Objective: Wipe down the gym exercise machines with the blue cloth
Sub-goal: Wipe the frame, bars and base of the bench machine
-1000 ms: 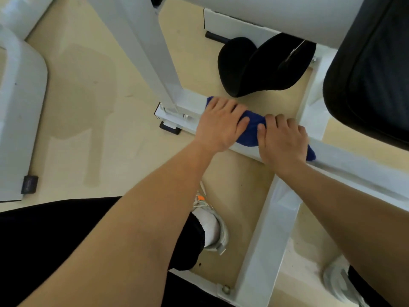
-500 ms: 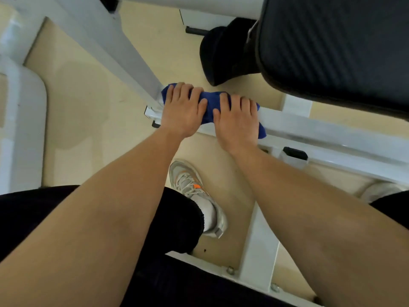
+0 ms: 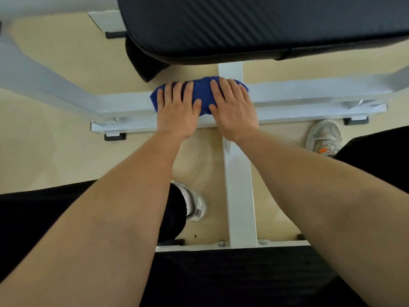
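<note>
I've slid the blue cloth along the white crossbar to its middle, left hand and right hand pressing it flat-fingered.

Cloth on x-bar; seat pad behind

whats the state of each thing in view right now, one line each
bunched blue cloth, pressed onto the white bar under both hands
left hand, fingers flat, pressing the cloth
right hand, fingers flat, pressing the cloth beside the left hand
white metal frame crossbar, horizontal, cloth lying across it
black padded cushion, touched by neither hand
</note>
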